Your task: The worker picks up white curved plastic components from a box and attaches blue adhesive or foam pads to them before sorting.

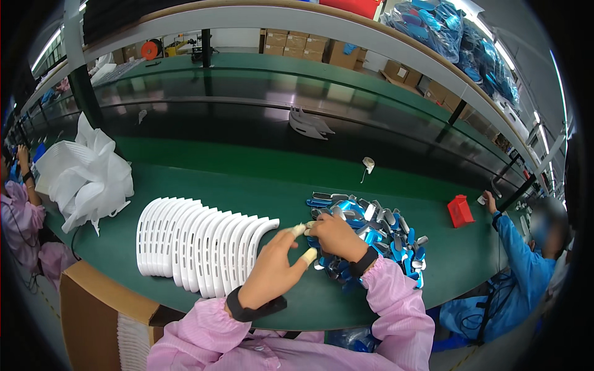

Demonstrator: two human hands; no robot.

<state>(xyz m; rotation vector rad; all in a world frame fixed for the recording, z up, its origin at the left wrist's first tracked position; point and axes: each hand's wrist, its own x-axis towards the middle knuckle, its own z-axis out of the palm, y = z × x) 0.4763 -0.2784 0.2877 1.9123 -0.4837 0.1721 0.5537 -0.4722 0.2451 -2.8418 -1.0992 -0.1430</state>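
Note:
My left hand [276, 270] reaches toward the middle of the green bench, its index finger stretched out and its thumb spread apart. Pale finger cots cover that thumb and fingertip. Just beside it, my right hand [338, 238] is closed in a pinch, its fingertips meeting the left index fingertip. Whatever lies between those fingertips is too small to make out. Under and to the right of my right hand spreads a pile of small blue, grey and silver oval parts [398, 238]. Left of my left hand stands a row of curved white slotted plastic pieces [192, 244].
Crumpled white foam sheeting [86, 173] lies at left. An open cardboard box [93, 315] stands below the bench edge. A red bin [460, 211] sits at right near a co-worker in blue [520, 272]. White curved pieces [309, 123] lie farther back. An overhead shelf [260, 13] crosses the top.

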